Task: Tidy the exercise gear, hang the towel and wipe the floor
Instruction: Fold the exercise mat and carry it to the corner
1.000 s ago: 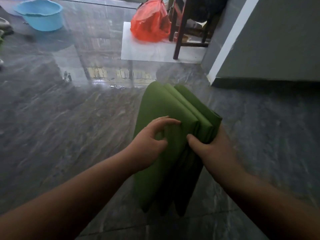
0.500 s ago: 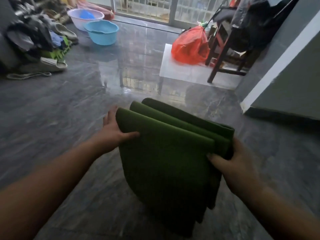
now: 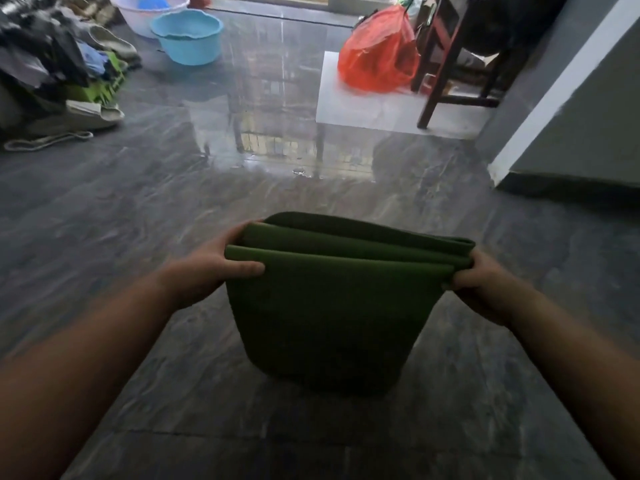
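Observation:
A folded green exercise mat (image 3: 329, 313) hangs in front of me above the dark tiled floor (image 3: 138, 209), its folds stacked in several layers along the top. My left hand (image 3: 214, 268) grips the mat's left top corner, thumb across the front layer. My right hand (image 3: 485, 289) pinches the right top corner. The mat's lower part hangs in shadow between my forearms.
A blue basin (image 3: 188, 36) and a white basin (image 3: 149, 10) stand far left beside a pile of clothes and shoes (image 3: 59, 71). A red plastic bag (image 3: 379, 55) lies on a pale tile by a dark wooden chair (image 3: 450, 64). A wall corner (image 3: 554, 98) is at right.
The mat has turned from lengthwise to crosswise in front of me. My left hand has slid from its middle to the left corner, and the view has tilted up from the floor.

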The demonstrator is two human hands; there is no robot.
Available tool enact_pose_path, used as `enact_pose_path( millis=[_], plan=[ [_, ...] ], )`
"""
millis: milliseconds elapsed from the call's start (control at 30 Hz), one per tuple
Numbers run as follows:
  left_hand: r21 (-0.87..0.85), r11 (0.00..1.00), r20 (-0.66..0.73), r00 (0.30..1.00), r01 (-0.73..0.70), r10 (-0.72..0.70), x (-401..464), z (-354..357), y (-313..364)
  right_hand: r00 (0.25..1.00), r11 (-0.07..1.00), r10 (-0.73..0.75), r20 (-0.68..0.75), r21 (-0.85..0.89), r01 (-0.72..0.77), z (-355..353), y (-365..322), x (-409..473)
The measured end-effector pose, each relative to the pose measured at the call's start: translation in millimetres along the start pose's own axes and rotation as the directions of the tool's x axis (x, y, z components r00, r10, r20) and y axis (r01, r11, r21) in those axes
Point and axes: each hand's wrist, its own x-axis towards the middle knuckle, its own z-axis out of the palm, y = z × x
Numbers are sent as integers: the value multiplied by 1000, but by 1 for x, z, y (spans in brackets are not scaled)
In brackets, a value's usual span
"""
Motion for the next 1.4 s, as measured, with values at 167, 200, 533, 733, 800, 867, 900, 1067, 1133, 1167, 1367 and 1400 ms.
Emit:
enact_pose_path(
  millis=[167,200,533,733,800,867,900,1067,1133,1167,1367,1400],
  plan=[
    [16,996,-132,988,-85,86,11,25,1,957,982,-186,-224,-59,177,10,28,-13],
    [3,993,-150,982,-115,114,9,28,-1,933,974,-226,-279,-91,208,16,36,-17],
    [7,939,-271,903,-343,332,2,52,-16,909,933,-344,-236,-198,302,26,43,-21],
    [321,902,-296,875,-287,383,4,57,-14,921,938,-324,-218,-199,283,20,37,-22],
    [398,876,-350,837,-273,420,7,62,-15,896,939,-333,-295,-187,288,24,39,-23],
    [418,868,-428,784,-269,449,10,69,-16,870,936,-345,-351,-203,289,31,42,-23],
    [410,869,-460,760,-276,459,11,72,-17,860,931,-357,-364,-215,295,34,43,-23],
    [405,838,-492,686,-365,536,7,78,-15,779,867,-488,-395,-320,381,35,33,-25],
    [429,834,-423,738,-347,525,5,76,-17,777,848,-512,-365,-358,391,33,34,-25],
    [408,849,-378,784,-337,493,4,74,-20,788,849,-505,-351,-368,380,33,36,-26],
    [418,859,-250,872,-295,421,4,56,-13,854,810,-481,-200,-473,346,17,31,-24],
    [489,825,-283,843,-283,457,5,56,-6,859,810,-480,-177,-466,356,15,28,-23]
  ],
)
